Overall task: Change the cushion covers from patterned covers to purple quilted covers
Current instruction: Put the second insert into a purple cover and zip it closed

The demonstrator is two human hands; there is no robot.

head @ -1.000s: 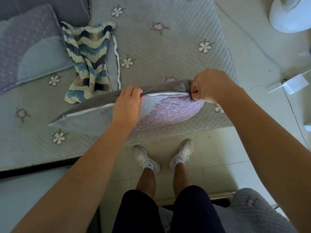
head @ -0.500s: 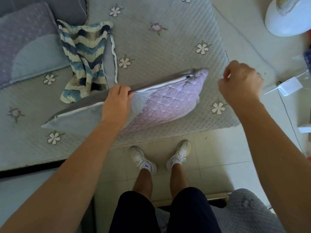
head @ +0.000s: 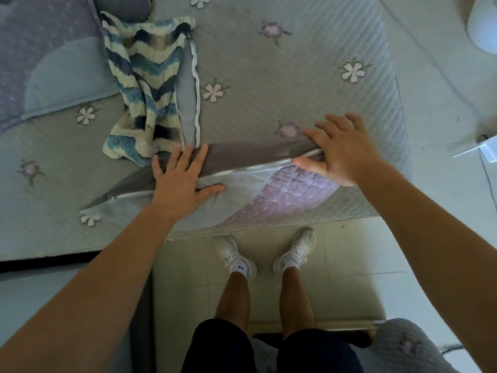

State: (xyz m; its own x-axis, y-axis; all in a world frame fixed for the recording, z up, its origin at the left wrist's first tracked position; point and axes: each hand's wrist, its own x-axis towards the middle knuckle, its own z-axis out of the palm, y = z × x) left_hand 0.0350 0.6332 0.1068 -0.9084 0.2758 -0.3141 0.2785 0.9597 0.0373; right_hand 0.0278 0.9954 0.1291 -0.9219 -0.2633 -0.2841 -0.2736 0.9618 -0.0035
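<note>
Both my hands lay flat and open on the cushion (head: 236,197), holding nothing. My left hand (head: 183,179) lay over the top edge near the middle, with its fingers straight on the grey back and its thumb on the front. My right hand (head: 341,152) pressed down on the right corner with its fingers spread wide and its thumb along the zip (head: 258,167).

I think I was patting the cushion into shape inside its new cover. To do that well, I would push the soft stuffing into every corner, so no corner was floppy. I would press gently with both hands at once, so the cushion did not tip over. I would also check the end of the zip under my right hand, because I could not see if it was shut all the way there.

The cushion stood on its long side, zip up, near the front edge of the flowery mat (head: 309,76). Its back was grey. Its front was pale blue with a big purple quilted patch (head: 290,197) on the right. The zip looked white and ran along the top.

Just behind my left hand lay the old stripy cover (head: 145,84), limp and flat. Farther back on the left sat another cushion (head: 48,63) in the same colours. Below the mat were pale floor tiles (head: 349,265) and my white shoes (head: 236,259).
</note>
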